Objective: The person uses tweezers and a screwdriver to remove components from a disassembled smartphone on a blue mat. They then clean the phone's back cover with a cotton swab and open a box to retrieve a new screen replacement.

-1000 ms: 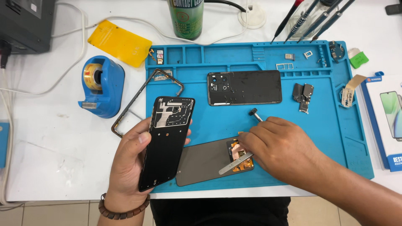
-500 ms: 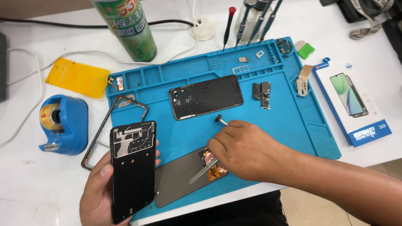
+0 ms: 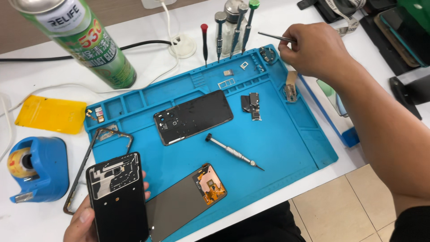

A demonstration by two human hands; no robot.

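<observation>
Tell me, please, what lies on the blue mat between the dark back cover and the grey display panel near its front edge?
In the head view, a small screwdriver lies on the mat between the back cover and the display panel; otherwise bare.

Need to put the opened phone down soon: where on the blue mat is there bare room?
Bare room: the blue silicone mat's right part, right of the silver screwdriver, and its near-left patch between the black back cover and the grey display panel. Crowded: the far edge with small parts near the right hand, and around the left hand.
</observation>
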